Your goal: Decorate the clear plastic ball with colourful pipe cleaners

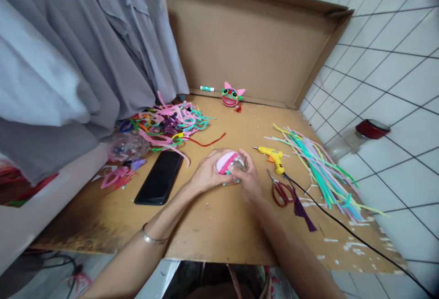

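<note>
Here it is, over the near part of the bench (pixel 219 232): a clear ball (pixel 228 162), partly wrapped in pale and bright pink, cradled between both sets of fingers! The left hand (pixel 206 171) curls round the wrapped side, the right hand (pixel 249 178) grips the clear side, fingers spread to its width. Beyond the yellow glue gun (pixel 274 155), a green-and-white marker (pixel 207 88) lies, its label too small to read.

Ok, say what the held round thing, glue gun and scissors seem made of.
Round thing: soft-looking pink and pale strips, perhaps chenille, over a clear, shiny shell, likely plastic.
Glue gun: probably plastic, smooth and bright yellow, with a metallic-looking nozzle.
Scissors: greyish, metal-looking blades; smooth dark-red handles, maybe plastic.
</note>
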A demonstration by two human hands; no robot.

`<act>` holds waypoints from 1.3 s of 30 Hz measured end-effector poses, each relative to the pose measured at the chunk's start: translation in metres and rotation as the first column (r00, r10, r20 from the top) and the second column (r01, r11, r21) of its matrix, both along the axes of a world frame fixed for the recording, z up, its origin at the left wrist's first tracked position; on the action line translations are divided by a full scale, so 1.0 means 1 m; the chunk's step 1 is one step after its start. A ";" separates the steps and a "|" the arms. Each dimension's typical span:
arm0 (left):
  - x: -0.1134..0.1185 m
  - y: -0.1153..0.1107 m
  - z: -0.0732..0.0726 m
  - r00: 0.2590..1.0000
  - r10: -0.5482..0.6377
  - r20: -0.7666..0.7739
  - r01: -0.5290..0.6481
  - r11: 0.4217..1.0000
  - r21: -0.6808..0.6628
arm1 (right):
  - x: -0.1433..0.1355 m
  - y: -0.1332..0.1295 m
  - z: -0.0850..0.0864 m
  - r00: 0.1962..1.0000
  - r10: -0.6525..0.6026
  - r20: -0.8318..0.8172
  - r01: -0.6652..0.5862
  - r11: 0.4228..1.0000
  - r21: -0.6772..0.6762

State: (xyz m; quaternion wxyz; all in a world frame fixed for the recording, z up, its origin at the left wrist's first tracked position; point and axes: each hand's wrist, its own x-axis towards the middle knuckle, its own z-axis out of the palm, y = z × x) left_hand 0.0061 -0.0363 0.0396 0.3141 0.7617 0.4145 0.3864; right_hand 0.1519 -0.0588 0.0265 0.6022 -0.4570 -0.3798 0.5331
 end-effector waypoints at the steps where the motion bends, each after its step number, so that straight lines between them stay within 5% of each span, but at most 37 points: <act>1: 0.000 0.000 0.000 1.000 -0.004 0.004 0.004 1.000 0.000 | 0.000 0.000 0.001 1.000 0.008 0.000 -0.008 1.000 -0.003; 7: 0.000 0.001 0.004 1.000 0.025 -0.014 -0.025 0.999 0.023 | 0.005 0.002 0.001 0.990 0.069 0.120 -0.076 0.995 0.060; 11: -0.001 0.002 0.005 0.999 0.044 -0.025 -0.044 0.999 0.026 | 0.031 0.013 0.005 0.938 -0.097 0.333 0.047 0.987 0.154; 13: -0.002 0.003 0.004 0.998 0.054 -0.024 -0.053 0.998 0.036 | 0.052 0.020 0.007 0.796 -0.294 0.530 0.181 0.950 0.255; 16: -0.004 0.004 0.003 0.997 0.072 -0.022 -0.070 0.995 0.067 | 0.084 0.028 0.005 0.397 -0.438 0.807 0.349 0.885 0.308; 20: -0.005 0.004 0.002 0.995 0.099 -0.028 -0.093 0.984 0.153 | 0.103 0.033 -0.005 0.039 -0.231 0.972 0.475 0.860 0.185; 24: -0.006 0.003 0.001 0.992 0.107 -0.069 -0.086 0.962 0.261 | 0.104 0.038 -0.009 -0.126 -0.038 0.991 0.497 0.862 0.096; 27: -0.008 0.003 -0.001 0.985 0.137 -0.103 -0.098 0.943 0.318 | 0.105 0.041 -0.006 -0.147 0.006 0.989 0.510 0.858 0.070; 31: -0.011 0.005 -0.001 0.973 0.177 -0.147 -0.112 0.921 0.373 | 0.109 0.041 -0.001 -0.076 -0.052 0.996 0.543 0.835 0.086; 35: -0.013 0.007 -0.002 0.961 0.210 -0.181 -0.123 0.908 0.401 | 0.106 0.039 0.005 0.026 -0.276 0.961 0.511 0.829 0.225; 39: -0.014 0.010 -0.005 0.945 0.252 -0.209 -0.144 0.892 0.428 | 0.094 0.034 0.011 0.082 -0.557 0.827 0.332 0.797 0.504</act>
